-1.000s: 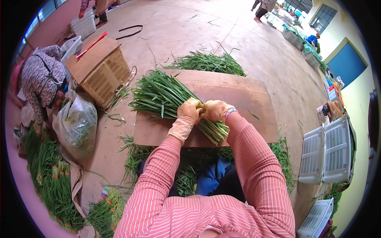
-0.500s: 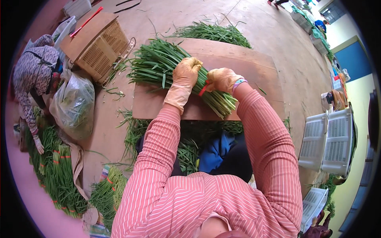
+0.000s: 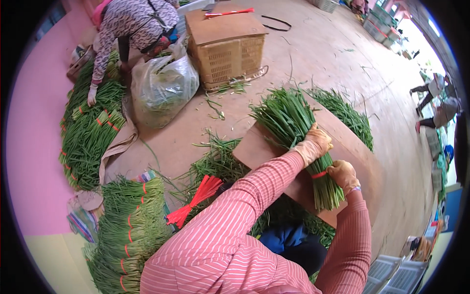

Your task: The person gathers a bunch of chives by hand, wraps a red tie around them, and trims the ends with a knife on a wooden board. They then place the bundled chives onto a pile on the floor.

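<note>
A thick bunch of green chives [image 3: 286, 115] lies slantwise over a brown board [image 3: 362, 169], leafy ends far, pale cut ends towards me. My left hand [image 3: 316, 143], in a yellowish glove, is wrapped round the middle of the bunch. A red tie band [image 3: 319, 174] encircles the stalks nearer their cut ends. Beside it my gloved right hand [image 3: 344, 175] is closed at the band's right side, its fingertips partly hidden against the stalks. A sheaf of loose red tie strips [image 3: 196, 200] rests by my left upper arm.
Tied chive bunches [image 3: 129, 230] are stacked at the lower left. Beyond them a co-worker [image 3: 134, 22] bends over another pile [image 3: 93, 142]. A clear plastic bag [image 3: 164, 90] and a board-topped crate [image 3: 227, 61] stand far left. Loose leaves [image 3: 350, 117] lie behind the board.
My view has swung left, bringing the red strips and more of the tied bunches into sight. The right hand has come in closer to the stalks; the left still grips them.
</note>
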`<state>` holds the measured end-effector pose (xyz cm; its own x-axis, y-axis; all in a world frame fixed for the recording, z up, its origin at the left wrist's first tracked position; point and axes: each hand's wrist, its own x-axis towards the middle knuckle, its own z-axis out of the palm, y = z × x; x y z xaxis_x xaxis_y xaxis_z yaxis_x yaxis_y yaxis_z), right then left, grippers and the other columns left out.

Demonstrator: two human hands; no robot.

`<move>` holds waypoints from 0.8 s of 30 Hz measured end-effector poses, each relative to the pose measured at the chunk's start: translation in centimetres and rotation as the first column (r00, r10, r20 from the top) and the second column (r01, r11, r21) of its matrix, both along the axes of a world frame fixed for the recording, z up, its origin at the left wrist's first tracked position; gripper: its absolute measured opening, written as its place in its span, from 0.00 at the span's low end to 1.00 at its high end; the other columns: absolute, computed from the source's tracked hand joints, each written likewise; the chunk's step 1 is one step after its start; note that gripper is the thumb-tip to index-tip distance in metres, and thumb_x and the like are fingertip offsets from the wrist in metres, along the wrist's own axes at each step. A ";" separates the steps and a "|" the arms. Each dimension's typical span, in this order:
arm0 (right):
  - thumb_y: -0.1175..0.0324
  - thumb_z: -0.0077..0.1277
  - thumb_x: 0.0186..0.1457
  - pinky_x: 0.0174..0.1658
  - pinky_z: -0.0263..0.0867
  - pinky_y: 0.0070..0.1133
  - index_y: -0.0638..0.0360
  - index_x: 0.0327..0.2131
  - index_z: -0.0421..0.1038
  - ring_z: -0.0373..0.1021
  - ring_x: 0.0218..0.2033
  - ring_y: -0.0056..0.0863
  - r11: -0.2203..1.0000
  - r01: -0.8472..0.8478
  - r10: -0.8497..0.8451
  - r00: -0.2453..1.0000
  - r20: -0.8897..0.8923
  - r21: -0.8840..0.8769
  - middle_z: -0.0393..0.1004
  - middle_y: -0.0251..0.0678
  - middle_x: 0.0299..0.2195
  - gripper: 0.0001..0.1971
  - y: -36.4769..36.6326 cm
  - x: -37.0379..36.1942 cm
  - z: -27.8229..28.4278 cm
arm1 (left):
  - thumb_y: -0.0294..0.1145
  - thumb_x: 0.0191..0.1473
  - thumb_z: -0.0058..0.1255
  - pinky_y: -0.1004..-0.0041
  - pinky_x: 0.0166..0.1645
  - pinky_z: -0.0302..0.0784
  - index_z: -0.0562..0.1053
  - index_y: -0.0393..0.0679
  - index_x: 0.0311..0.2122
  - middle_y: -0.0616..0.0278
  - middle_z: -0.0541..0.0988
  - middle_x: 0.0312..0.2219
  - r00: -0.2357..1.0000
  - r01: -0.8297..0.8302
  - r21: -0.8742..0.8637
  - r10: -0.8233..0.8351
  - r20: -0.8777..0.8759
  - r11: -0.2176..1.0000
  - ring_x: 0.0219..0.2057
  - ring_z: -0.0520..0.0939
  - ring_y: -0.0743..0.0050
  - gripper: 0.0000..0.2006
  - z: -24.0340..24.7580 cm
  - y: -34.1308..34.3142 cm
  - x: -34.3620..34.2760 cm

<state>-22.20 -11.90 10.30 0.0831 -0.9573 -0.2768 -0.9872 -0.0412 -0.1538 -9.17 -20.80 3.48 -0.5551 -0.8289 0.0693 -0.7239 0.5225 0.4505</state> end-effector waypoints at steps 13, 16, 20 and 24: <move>0.57 0.48 0.48 0.33 0.68 0.35 0.59 0.27 0.75 0.73 0.31 0.45 0.744 0.158 -0.312 0.941 -0.129 -0.650 0.75 0.47 0.27 0.14 0.0 -0.3 12.5 | 0.50 0.52 0.48 0.62 0.36 0.73 0.75 0.48 0.39 0.55 0.79 0.32 0.669 -0.158 0.012 0.116 -0.734 0.987 0.33 0.79 0.56 0.18 6.3 4.0 6.4; 0.58 0.46 0.48 0.25 0.65 0.35 0.53 0.21 0.69 0.70 0.23 0.43 0.546 0.088 -0.206 0.978 -0.031 -0.833 0.71 0.42 0.20 0.11 2.3 -0.8 15.4 | 0.51 0.49 0.52 0.67 0.52 0.66 0.63 0.38 0.53 0.46 0.70 0.48 0.719 -0.061 0.017 0.055 -0.692 0.998 0.50 0.71 0.55 0.32 10.8 6.1 6.1; 0.58 0.46 0.44 0.26 0.66 0.33 0.56 0.19 0.71 0.70 0.21 0.43 0.488 0.079 0.001 0.996 0.091 -0.869 0.69 0.45 0.17 0.13 6.0 5.8 18.8 | 0.42 0.52 0.51 0.71 0.55 0.61 0.53 0.37 0.58 0.55 0.65 0.50 0.502 0.253 0.246 0.090 -0.860 0.936 0.52 0.65 0.67 0.34 14.8 12.3 6.5; 0.61 0.44 0.42 0.31 0.68 0.32 0.59 0.18 0.73 0.72 0.25 0.42 0.489 0.167 0.048 0.975 0.217 -0.856 0.73 0.44 0.20 0.13 11.5 8.3 20.7 | 0.41 0.55 0.45 0.62 0.53 0.64 0.57 0.46 0.59 0.58 0.63 0.53 0.288 0.577 0.299 0.154 -0.945 0.760 0.52 0.66 0.65 0.27 10.3 17.5 3.4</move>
<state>-13.89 -0.41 31.02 -0.0377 -0.7052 0.7080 -0.9468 -0.2014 -0.2511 -5.75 -3.29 13.79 -0.5846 -0.7594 0.2858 0.4376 0.0015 0.8992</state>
